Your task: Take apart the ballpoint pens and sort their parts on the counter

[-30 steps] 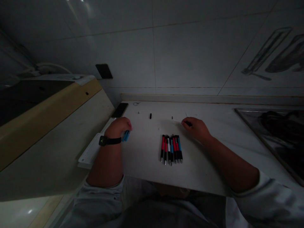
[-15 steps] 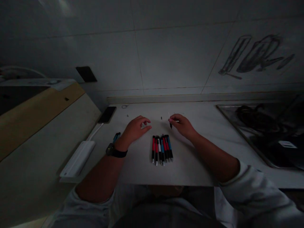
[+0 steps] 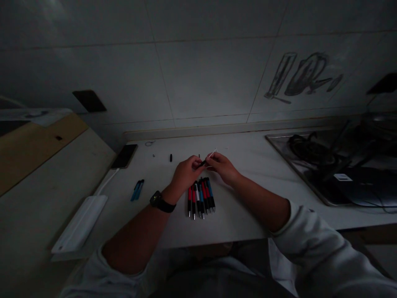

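My left hand is closed on a small black pen part, probably a grip section. Meeting it from the right, my right hand pinches a thin white pen refill that sticks up past the fingertips. The fingers hide where the two parts meet. Just below the hands lies a row of red, blue and white pens with black ends and metal tips. Two blue pen barrels rest left of my left wrist. A short black piece lies beyond my left hand.
A phone and a white power strip joined by a cable are on the left. A stove is on the right with a dark laptop-like object. A small ring lies near the wall.
My hands, apart before, have come together over the pens; my left fingers have closed on the black part. The view has swung right, and the blue barrels and short black piece show fully.
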Tool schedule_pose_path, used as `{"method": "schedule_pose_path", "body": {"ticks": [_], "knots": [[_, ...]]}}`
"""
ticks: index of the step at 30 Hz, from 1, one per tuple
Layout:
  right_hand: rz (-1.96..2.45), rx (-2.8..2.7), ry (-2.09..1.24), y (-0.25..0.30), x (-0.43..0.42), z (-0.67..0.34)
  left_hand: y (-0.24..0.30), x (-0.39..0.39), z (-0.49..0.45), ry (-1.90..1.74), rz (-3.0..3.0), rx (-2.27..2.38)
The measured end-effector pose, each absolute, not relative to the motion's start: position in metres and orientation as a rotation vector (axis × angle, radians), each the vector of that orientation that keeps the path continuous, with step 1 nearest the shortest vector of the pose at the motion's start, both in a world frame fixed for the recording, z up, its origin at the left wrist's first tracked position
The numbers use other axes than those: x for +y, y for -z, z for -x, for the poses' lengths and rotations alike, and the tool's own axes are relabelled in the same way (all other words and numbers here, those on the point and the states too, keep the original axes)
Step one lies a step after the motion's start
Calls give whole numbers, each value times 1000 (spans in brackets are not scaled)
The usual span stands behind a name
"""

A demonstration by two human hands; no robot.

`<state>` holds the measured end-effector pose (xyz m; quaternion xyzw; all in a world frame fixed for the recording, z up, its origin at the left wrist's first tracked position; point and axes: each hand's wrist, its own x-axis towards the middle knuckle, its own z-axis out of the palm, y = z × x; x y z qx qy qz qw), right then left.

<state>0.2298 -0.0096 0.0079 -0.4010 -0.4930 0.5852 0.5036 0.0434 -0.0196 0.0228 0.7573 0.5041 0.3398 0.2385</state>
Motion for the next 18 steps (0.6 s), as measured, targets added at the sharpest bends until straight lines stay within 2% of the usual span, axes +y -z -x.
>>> {"method": "schedule_pose_path", "body": {"ticks": [8, 18], "knots": [[1020, -1053, -1388, 1, -2, -233, -11, -11, -25, -935, -2189, 1384], [1002, -1116, -1376, -4, -6, -233, -7, -10, -28, -1214, -1936, 1251]]}}
